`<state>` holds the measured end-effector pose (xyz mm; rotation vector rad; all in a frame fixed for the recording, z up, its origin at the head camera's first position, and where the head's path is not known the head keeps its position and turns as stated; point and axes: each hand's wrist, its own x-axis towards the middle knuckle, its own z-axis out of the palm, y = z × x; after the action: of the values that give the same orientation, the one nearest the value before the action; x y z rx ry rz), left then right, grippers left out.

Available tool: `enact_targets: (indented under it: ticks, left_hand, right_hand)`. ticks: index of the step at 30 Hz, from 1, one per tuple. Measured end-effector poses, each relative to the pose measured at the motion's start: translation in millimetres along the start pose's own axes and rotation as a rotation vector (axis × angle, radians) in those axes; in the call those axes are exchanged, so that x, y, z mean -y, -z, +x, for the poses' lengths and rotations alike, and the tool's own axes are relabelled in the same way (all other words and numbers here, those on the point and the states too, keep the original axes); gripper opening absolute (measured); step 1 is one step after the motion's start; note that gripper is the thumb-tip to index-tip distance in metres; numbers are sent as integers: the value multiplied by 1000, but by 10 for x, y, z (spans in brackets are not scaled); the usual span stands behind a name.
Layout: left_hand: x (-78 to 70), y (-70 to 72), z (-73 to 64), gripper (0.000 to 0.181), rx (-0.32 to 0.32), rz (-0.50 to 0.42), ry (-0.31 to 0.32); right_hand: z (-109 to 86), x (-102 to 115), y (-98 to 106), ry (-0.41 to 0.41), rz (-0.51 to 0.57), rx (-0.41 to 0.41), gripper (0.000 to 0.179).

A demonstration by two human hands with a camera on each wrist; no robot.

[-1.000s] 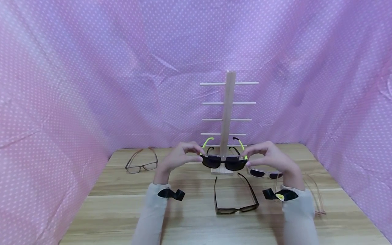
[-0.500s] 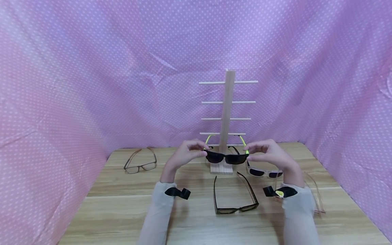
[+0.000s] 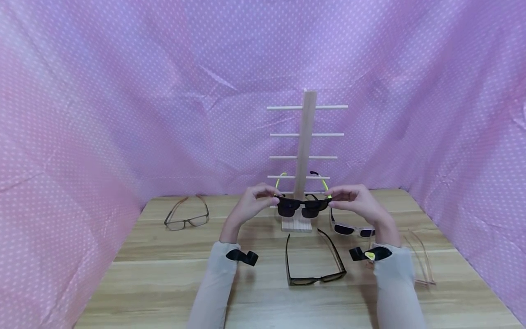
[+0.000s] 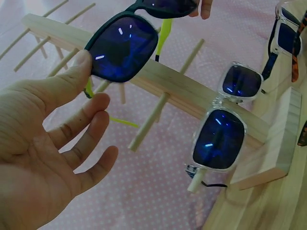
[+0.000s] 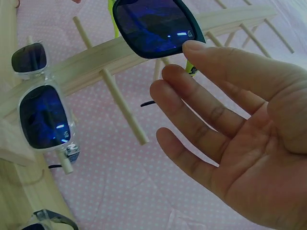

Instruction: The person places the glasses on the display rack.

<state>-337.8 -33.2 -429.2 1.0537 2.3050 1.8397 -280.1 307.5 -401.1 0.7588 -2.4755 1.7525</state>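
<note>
My left hand (image 3: 249, 205) and right hand (image 3: 357, 202) hold black-framed sunglasses (image 4: 125, 48) with neon-yellow temples between them, thumb and fingers pinching at each end of the front. The lenses (image 5: 156, 26) look dark blue, and the temples reach back on both sides of a wooden display stand (image 3: 305, 137), near its lower rods. Whether they touch a rod cannot be told. Below, a clear-framed pair of sunglasses (image 4: 218, 139) hangs on the lowest rods; the held pair partly covers it in the head view. The other fingers of both hands are spread loosely.
On the wooden table lie brown eyeglasses (image 3: 176, 225) at left, dark brown glasses (image 3: 317, 279) in front of the stand, and clear-framed sunglasses (image 3: 343, 230) at right. Thin pinkish glasses (image 3: 427, 282) lie partly behind the right forearm. Pink dotted cloth (image 3: 164, 114) surrounds the table.
The held sunglasses have risen a little and come up against the stand's lower part, uncovering more of its base. My left hand has shifted rightward and up; the right hand rose slightly.
</note>
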Motion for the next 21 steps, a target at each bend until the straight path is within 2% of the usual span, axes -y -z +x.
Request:
enact_targets:
  ticks: [4,11,21]
  left_hand:
    - [19,-30,18,13,-35,-15,-3]
    - [30,-101,30,10,-117,1,-44]
    - [71,-187,50,12,-237,38,-69]
  right_hand:
    - [24,-45,-15,8,-2,-13,34]
    - [34,-34,-49,-24,-8,-58,30]
    - [60,-28,-110,-56,5,-163,30]
